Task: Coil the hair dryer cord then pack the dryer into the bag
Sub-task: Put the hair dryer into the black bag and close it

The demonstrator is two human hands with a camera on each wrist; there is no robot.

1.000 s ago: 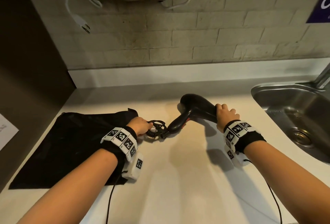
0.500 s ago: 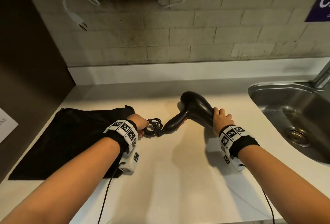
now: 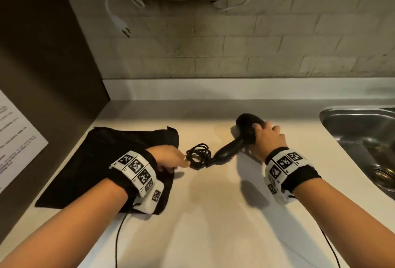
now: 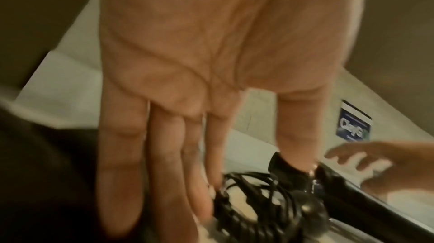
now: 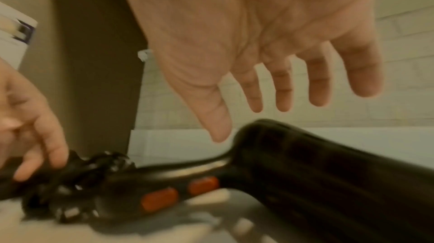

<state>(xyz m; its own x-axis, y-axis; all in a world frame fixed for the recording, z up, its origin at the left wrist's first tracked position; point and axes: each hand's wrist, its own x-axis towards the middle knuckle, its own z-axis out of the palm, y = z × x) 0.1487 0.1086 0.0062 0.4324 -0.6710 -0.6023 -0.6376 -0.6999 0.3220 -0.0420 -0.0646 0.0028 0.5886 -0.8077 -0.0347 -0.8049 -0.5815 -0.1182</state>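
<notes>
The black hair dryer lies on the white counter, handle pointing left, and two orange buttons show on its handle. Its cord is a small bundle of loops at the handle's end. My left hand reaches over the right edge of the flat black bag. Its straight fingers touch the cord coil. My right hand hovers at the dryer's barrel. In the right wrist view its fingers are spread and relaxed just above the barrel, gripping nothing.
A steel sink is sunk into the counter at the right. A white plug dangles on the brick wall under a metal box. A dark panel with a printed sheet stands at the left. Bare counter lies in front of the hands.
The right hand has let go of the dryer's barrel and now spreads its fingers above it. The left hand's fingers have straightened at the cord coil.
</notes>
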